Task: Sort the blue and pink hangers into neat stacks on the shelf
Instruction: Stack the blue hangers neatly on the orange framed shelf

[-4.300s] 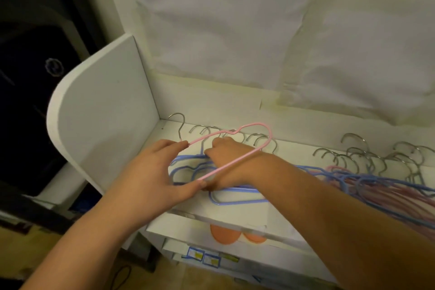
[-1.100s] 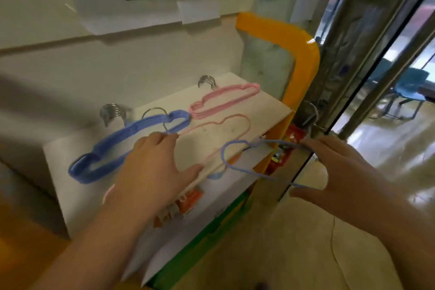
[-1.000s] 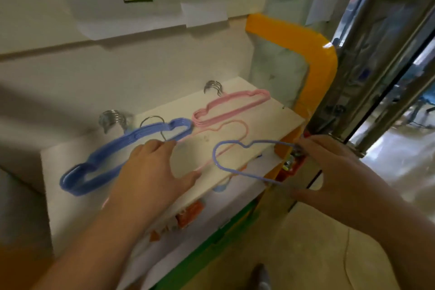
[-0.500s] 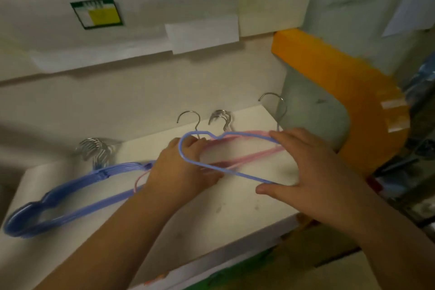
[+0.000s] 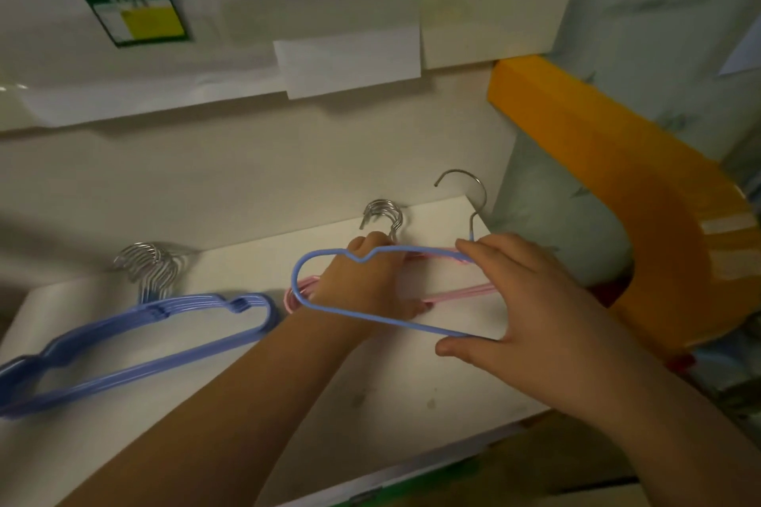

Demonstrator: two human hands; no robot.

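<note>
On shelf [image 5: 370,403]: two stacks; right hand [image 5: 523,300] fingers clamped on one blue hanger [image 5: 370,315].

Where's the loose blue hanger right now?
Head view, centre-right: the single blue hanger is held up by the right hand over the pink stack, which the left hand rests on; the blue stack lies further left.

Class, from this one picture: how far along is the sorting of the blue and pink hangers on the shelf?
Done: a blue stack lies together at the left of the shelf, and a pink stack lies to its right. In hand: the right hand holds one loose blue hanger above the pink stack, while the left hand rests on the pink hangers. Left: that blue hanger has to join the blue stack.
</note>
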